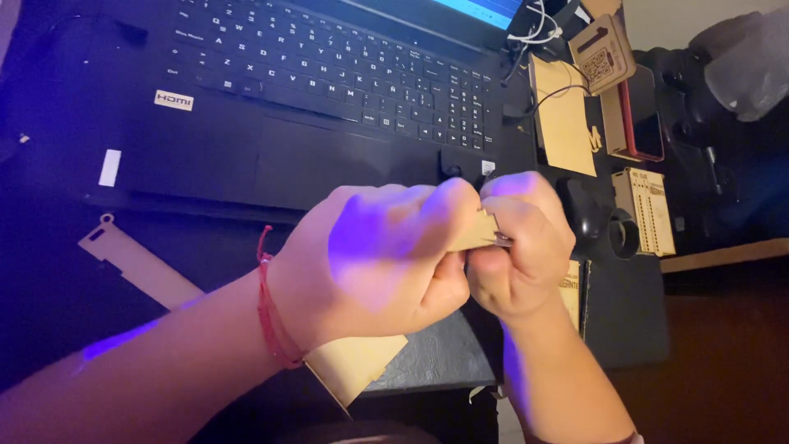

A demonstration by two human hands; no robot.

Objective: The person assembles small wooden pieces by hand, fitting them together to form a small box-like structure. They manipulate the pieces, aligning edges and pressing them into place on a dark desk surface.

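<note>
My left hand (374, 259) and my right hand (526, 247) meet just in front of a black laptop (329, 99), knuckles almost touching. Both pinch one small flat wooden piece (481, 233) with a notched edge; only its pale tip shows between the fingers. A red cord bracelet (269, 308) circles my left wrist. Under my left forearm lies a long thin wooden strip (136, 263) with a small loop at its far end, running into a wider wooden sheet (353, 366).
To the right of the laptop lie a tan wooden panel (565, 115), a small wooden box-like piece with slots (645, 210), a black mouse (582, 205), a dark ring (625, 234) and white cables (534, 25). The desk edge (723, 255) runs at right.
</note>
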